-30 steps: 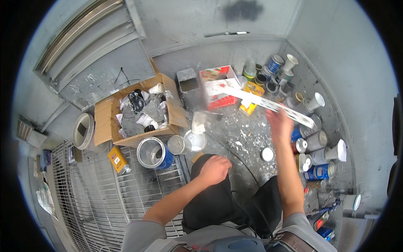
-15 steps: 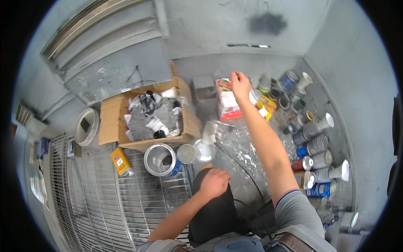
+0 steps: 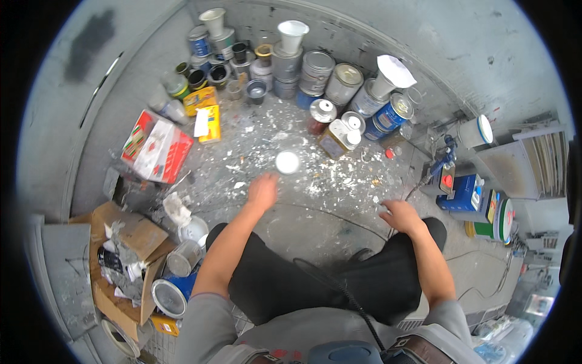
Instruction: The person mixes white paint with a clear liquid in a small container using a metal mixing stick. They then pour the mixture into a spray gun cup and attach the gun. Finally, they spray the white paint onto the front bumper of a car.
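Note:
My left hand reaches over the paint-spattered work surface, its back up and its fingers stretched forward. Just beyond the fingertips, slightly apart from them, stands a small round white cup or lid; which of the two I cannot tell. Above my right knee hovers my right hand, thumb and fingers apart, with nothing visible between them. A red and white cardboard box lies at the left, with tissue-like white material on its top. Two yellow packets lie to the right of that box.
Several paint cans, cups and bottles line the back wall. A metal can with a white cap stands before them. At lower left are an open carton of waste and an open blue tin. Blue canisters stand right; a cable crosses the surface.
The view has swung to the right. My right hand has left the red and white box and come back over my knee. My left hand has gone from my knee out toward the white round thing.

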Motion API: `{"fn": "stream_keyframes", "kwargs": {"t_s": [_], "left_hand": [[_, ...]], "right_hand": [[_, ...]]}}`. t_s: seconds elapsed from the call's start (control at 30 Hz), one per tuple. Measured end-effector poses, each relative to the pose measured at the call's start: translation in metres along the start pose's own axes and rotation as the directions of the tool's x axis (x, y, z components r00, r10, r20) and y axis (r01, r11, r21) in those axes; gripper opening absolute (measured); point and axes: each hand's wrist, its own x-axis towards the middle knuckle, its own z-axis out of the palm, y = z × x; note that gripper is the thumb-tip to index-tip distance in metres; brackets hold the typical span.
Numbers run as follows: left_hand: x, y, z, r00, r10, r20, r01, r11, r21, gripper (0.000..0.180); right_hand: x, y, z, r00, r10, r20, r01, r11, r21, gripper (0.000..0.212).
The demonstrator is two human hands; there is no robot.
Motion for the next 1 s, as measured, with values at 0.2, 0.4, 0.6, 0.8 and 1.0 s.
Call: {"fn": "stream_keyframes", "kwargs": {"t_s": [0.2,0.4,0.6,0.8,1.0], "left_hand": [[0.130,0.049,0.057,0.980,-0.044,0.194,-0.025,0.941,0.337,0.080],[0.157,0.050,0.085,0.874,-0.281,0.396,0.032,0.847,0.531,0.093],[0.102,0.085,0.089,0.460,-0.617,0.639,0.850,0.096,-0.519,0.110],[0.079,0.282,0.052,0.646,-0.017,0.763,0.613,-0.584,-0.532,0.089],[0.093,0.426,0.004,0.793,0.106,0.600,0.492,-0.691,-0.529,0.076]], "right_hand": [[-0.082,0.038,-0.012,0.959,0.282,0.018,-0.266,0.883,0.387,0.041],[-0.082,0.106,-0.031,0.874,0.418,-0.250,-0.221,0.798,0.561,0.047],[0.007,0.223,-0.024,0.550,0.638,-0.539,-0.057,0.673,0.738,0.079],[0.085,0.256,-0.044,0.406,0.696,-0.593,0.147,0.590,0.794,0.085],[0.109,0.248,-0.041,0.383,0.697,-0.605,0.306,0.523,0.796,0.069]]}}
